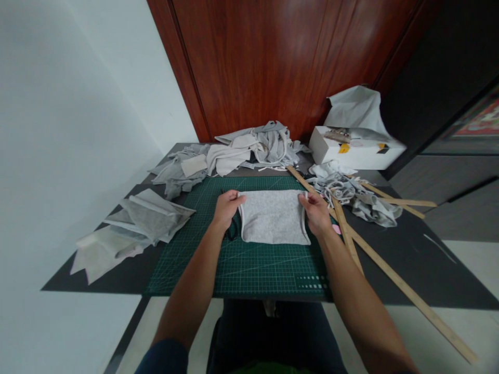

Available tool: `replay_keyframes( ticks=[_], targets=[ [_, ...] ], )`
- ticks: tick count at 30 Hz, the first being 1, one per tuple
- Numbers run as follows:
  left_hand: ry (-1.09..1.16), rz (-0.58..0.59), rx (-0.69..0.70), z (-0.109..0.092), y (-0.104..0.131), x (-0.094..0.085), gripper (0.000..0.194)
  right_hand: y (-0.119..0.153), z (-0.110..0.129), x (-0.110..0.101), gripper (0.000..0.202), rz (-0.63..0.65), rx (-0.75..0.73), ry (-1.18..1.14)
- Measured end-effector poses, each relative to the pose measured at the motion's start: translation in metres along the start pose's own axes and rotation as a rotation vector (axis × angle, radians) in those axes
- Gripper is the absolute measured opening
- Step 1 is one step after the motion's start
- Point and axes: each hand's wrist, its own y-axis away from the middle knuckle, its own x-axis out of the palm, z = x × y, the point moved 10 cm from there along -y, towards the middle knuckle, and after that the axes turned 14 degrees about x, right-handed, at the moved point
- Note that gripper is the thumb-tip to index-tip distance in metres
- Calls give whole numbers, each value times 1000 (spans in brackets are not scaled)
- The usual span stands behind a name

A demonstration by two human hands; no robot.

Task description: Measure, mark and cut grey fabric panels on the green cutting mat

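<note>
A light grey piece of fabric (274,217), roughly rectangular, is stretched between my two hands over the green cutting mat (268,270). My left hand (227,209) is closed on its upper left corner, thumb on top. At the upper right corner my right hand (315,210) pinches the cloth in the same way. Black scissor handles (232,230) show on the mat beside my left hand, partly hidden by the hand and the fabric.
Grey cloth pieces (152,215) lie at the left. A fabric heap (249,148) runs along the back. Crossed wooden strips (393,275) and tangled scraps (337,187) are at the right, with a white box (351,148) behind them. A pink bit (336,229) lies by my right wrist.
</note>
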Motion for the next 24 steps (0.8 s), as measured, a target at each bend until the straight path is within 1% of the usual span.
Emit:
replay_keyframes(
  ticks=[3, 5, 8, 13, 18, 24],
  targets=[
    [17, -14, -60, 5, 0, -4, 35, -3, 0, -4, 38, 7, 6, -72],
    [6, -38, -65, 7, 0, -7, 31, -4, -1, -7, 37, -6, 20, -112],
    [-21, -65, -41, 8, -1, -10, 25, -3, -1, -7, 38, -1, 30, -157],
    [-55, -84, 19, 3, -4, -12, 24, -3, 3, -4, 41, 19, 7, -151],
    [-75, -131, 18, 1, -5, -16, 19, -6, 7, -12, 42, -38, -42, -133],
    [-66, -147, 35, -2, -5, -18, 18, -6, 10, -10, 42, -11, -56, -151]
  ],
)
